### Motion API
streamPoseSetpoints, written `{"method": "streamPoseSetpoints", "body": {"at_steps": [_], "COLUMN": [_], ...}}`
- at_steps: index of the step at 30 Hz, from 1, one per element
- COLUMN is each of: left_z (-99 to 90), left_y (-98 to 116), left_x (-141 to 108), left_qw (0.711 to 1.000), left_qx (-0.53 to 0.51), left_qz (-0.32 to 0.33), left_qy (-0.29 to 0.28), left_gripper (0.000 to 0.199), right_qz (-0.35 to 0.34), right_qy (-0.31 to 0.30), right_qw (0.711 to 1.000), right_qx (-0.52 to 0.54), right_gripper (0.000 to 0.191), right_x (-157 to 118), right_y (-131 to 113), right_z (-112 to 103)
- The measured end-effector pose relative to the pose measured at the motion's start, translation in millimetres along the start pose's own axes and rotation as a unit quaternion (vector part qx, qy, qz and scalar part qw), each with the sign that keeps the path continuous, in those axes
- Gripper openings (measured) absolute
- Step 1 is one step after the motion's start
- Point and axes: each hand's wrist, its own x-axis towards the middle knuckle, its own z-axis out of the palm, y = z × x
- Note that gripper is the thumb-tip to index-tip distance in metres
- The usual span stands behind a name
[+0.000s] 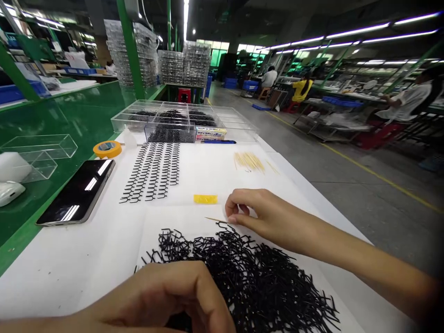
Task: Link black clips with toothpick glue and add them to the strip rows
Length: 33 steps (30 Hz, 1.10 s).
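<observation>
My right hand [248, 210] pinches a wooden toothpick [213, 219] between thumb and fingers. Its point reaches left, just above the back edge of a heap of small black Y-shaped pieces [263, 277]. Low in the view, my left hand [166, 296] is curled in front of that heap. Its fingertips are cut off or hidden, so anything in them cannot be made out. A yellow strip [205, 199] lies on the white sheet behind the toothpick. Farther back, more black Y-shaped pieces [152, 171] are laid out in neat columns.
Loose toothpicks [249, 162] lie at the back right. Behind the columns stand a clear divided box [239, 121], small cartons [210, 133] and a blue pen [220, 142]. Left are orange tape [107, 149] and a phone [78, 192]. Other people sit at far benches.
</observation>
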Motion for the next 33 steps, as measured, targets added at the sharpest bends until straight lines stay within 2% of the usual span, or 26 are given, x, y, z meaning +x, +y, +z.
{"method": "streamPoseSetpoints", "body": {"at_steps": [4,8,11,13,16,18,19,22,26,29,33], "left_z": [-7.9,-9.7,-8.7,-8.3,-10.5,-14.2,-16.4,-22.2,-24.0,-22.8,-21.3], "left_y": [1.5,2.3,8.0,12.8,19.4,22.7,24.1,27.8,30.9,30.4,28.4], "left_x": [-3.1,-2.2,-3.7,-4.5,-1.1,4.7,8.2,18.0,25.0,26.6,27.1], "left_qw": [0.999,0.997,0.992,0.977,0.923,0.892,0.886,0.892,0.91,0.918,0.913], "left_qx": [0.047,0.07,0.123,0.198,0.333,0.373,0.375,0.352,0.314,0.294,0.298], "left_qz": [0.001,0.005,0.002,-0.005,0.006,0.031,0.041,0.045,0.044,0.042,0.055], "left_qy": [0.028,0.033,0.042,0.085,0.195,0.254,0.271,0.281,0.268,0.265,0.273], "left_gripper": [0.024,0.021,0.024,0.025,0.018,0.015,0.014,0.012,0.015,0.014,0.009], "right_qz": [-0.001,-0.017,-0.012,0.002,0.017,0.017,0.016,0.016,0.023,0.027,0.029], "right_qy": [-0.014,0.014,0.04,0.058,0.076,0.085,0.088,0.081,0.06,0.055,0.045], "right_qw": [1.0,1.0,0.998,0.99,0.96,0.929,0.913,0.872,0.836,0.822,0.817], "right_qx": [-0.014,-0.004,0.055,0.126,0.268,0.359,0.398,0.482,0.545,0.566,0.574], "right_gripper": [0.012,0.016,0.017,0.015,0.006,0.021,0.025,0.021,0.013,0.009,0.011], "right_x": [-3.4,-8.6,-10.8,-9.0,-2.1,2.9,4.8,7.2,4.8,2.4,1.8], "right_y": [0.1,-0.3,-1.9,-4.9,-13.3,-20.8,-24.7,-35.5,-45.3,-48.5,-49.2], "right_z": [9.9,17.2,15.9,11.3,2.6,-1.3,-2.3,-1.5,3.6,7.3,9.6]}}
